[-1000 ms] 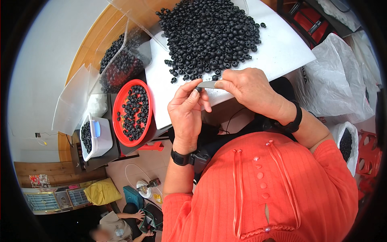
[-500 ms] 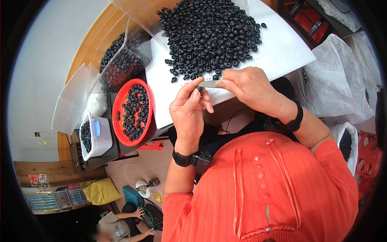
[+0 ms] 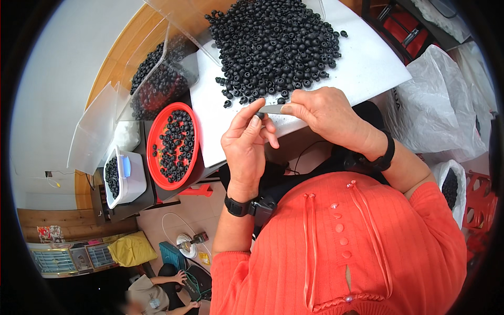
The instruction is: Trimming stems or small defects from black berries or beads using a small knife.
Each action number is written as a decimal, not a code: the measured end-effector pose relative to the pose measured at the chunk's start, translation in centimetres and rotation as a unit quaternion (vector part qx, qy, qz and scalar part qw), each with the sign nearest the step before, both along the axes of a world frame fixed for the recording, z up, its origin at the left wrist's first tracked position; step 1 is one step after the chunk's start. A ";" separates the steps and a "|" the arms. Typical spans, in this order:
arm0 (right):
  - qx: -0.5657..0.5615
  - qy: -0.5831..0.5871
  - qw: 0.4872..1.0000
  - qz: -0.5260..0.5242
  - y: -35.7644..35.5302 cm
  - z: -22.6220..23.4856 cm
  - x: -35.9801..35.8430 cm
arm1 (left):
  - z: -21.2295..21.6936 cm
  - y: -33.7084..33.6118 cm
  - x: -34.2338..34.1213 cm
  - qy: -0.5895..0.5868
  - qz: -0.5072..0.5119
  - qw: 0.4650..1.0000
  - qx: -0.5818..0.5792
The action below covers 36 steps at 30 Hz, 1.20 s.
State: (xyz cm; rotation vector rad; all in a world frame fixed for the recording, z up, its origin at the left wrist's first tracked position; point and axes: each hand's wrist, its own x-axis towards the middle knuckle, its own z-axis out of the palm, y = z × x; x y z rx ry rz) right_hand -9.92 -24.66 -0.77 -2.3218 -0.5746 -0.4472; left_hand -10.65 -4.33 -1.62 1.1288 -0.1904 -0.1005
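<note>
Blade [image 3: 272, 109] in the right hand [image 3: 325, 116]: a short, pale, flat piece, its end pinched between thumb and forefinger, its tip meeting the left hand [image 3: 245, 148]. The left fingers are closed on 1 small black part [image 3: 260, 115], held at the fingertips just over the near edge of the white board [image 3: 367, 68]. That part looks light and rubbery, round with a hole, easy to drop or flick away, so a grip by the rim between thumb and forefinger seems best, clear of the blade's edge. The blade looks thin and stiff; I cannot tell how sharp it is.

Beyond the hands lies a big heap [image 3: 273, 47] of the same black parts on the board. To the left sit a red bowl [image 3: 157, 134], a white tub [image 3: 134, 178] and clear bags [image 3: 157, 79], all with parts in them. White sacks [image 3: 436, 110] stand at the right. Another person [image 3: 157, 294] crouches on the floor below.
</note>
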 end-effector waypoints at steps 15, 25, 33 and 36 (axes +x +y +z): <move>-0.007 -0.010 1.000 0.010 0.0 -0.4 -0.2 | -0.7 0.3 0.1 -0.025 -0.020 0.999 0.004; 0.074 0.021 0.997 0.010 -0.4 -0.6 -0.3 | -0.4 0.3 0.0 -0.023 -0.023 0.999 -0.005; 0.031 -0.009 0.999 -0.007 -0.1 -0.9 -0.3 | -0.9 0.4 0.0 -0.037 -0.021 0.999 -0.007; 0.024 -0.014 1.000 -0.008 0.0 -0.9 -0.4 | -0.9 0.4 0.0 -0.034 -0.026 0.999 -0.014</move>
